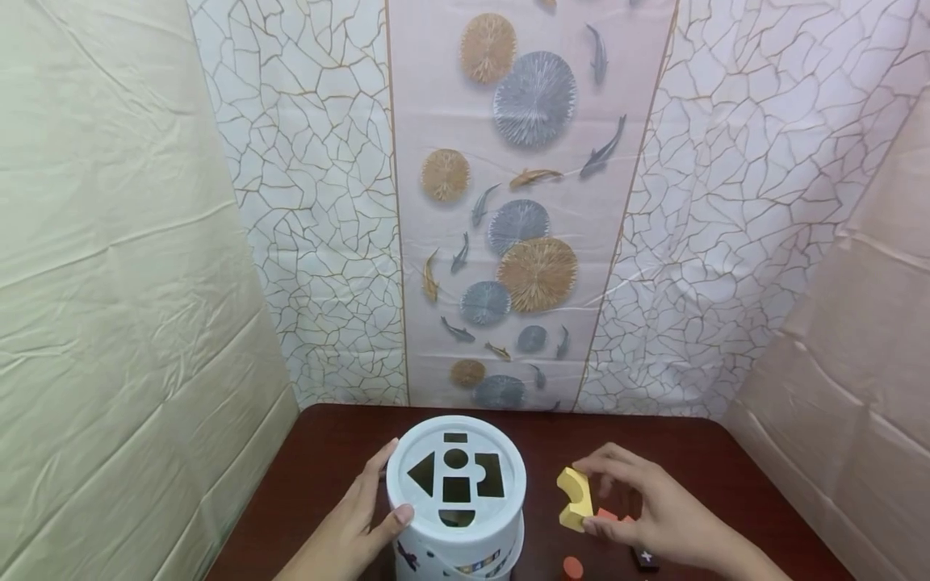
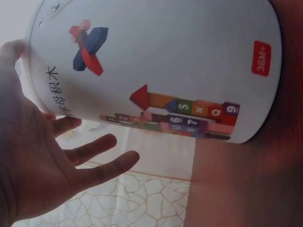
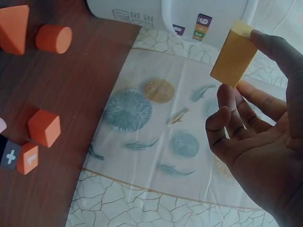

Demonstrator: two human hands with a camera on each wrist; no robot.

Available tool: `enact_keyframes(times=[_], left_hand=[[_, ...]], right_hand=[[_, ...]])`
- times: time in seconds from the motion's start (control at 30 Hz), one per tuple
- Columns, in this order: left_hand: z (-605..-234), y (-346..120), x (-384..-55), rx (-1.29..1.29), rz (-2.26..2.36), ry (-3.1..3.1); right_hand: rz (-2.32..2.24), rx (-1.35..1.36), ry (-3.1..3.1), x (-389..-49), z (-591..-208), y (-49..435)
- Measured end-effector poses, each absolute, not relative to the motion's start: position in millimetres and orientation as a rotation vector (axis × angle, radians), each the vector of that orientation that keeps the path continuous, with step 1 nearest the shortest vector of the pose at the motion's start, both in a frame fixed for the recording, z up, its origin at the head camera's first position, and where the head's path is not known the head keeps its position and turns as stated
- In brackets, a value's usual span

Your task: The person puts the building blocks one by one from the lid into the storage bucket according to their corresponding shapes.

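A white bucket with printed block pictures stands on the table, its round lid cut with several shaped holes. My left hand rests against the lid's left edge, thumb on the near side. In the left wrist view the left hand's fingers are spread and fairly straight, most of them off the bucket wall. To the right of the bucket, my right hand pinches a yellow arch block between thumb and fingertips, above the table. The block's curved notch faces the bucket in the head view.
On the dark red table several blocks lie near the right hand: an orange cylinder, an orange cube, an orange triangular block, a small numbered block and a black plus-sign block. Patterned cloth hangs behind.
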State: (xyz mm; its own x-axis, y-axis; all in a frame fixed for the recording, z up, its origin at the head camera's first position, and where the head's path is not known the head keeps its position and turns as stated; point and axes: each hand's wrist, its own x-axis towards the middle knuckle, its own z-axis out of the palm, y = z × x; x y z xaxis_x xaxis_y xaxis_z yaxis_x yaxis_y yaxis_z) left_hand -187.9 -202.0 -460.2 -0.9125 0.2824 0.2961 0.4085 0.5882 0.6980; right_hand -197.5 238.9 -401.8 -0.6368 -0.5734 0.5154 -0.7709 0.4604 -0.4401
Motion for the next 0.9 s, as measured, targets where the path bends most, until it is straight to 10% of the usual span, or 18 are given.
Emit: enact_keyframes(times=[0.9], left_hand=[[-438.3,-215.6,-190.6,-0.598,-1.134,-2.840]], right_hand=[[0.902,1.172,-2.395,-219.8,-365.6,175.6]])
